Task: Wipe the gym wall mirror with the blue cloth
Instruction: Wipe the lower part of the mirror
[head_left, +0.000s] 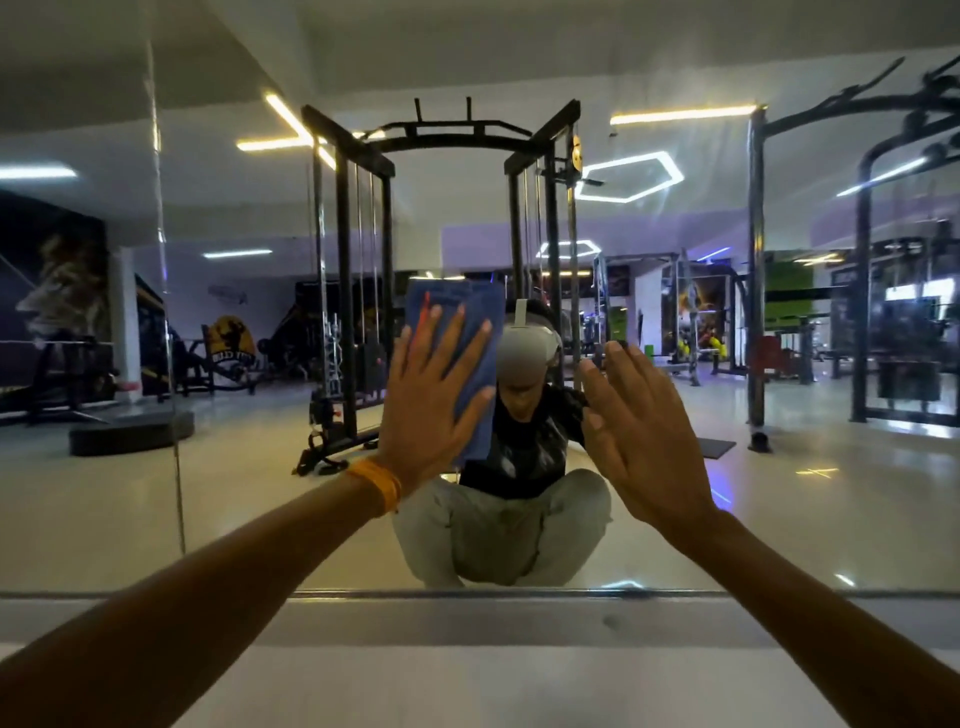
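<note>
1. Head view, setting. We face the wall mirror (249, 499), whose lower edge runs across the frame above a pale ledge (467, 629). Both forearms reach forward towards the glass.
2. Head view, left hand. We see the left hand (431, 400) from the back, its fingers (457, 332) straight and fanned apart. The palm lies flat on the blue cloth (465, 301) and presses it against the mirror; nothing is pinched or curled round.
3. Head view, cloth relative to the hand. The cloth sits between the palm and the glass. It shows above the fingertips and along the thumb side, and its lower corner hangs down towards wrist level. A yellow wristband (376, 486) circles the left wrist.
4. Head view, right hand. The right hand (644, 441) is held flat, palm towards the glass, its fingers straight and close together. It holds nothing and stays apart from the cloth. We cannot tell whether it touches the mirror.
5. Head view, reflection. The glass shows a crouching person wearing a white headset (524, 351), with a black cable machine (441, 140) behind.
</note>
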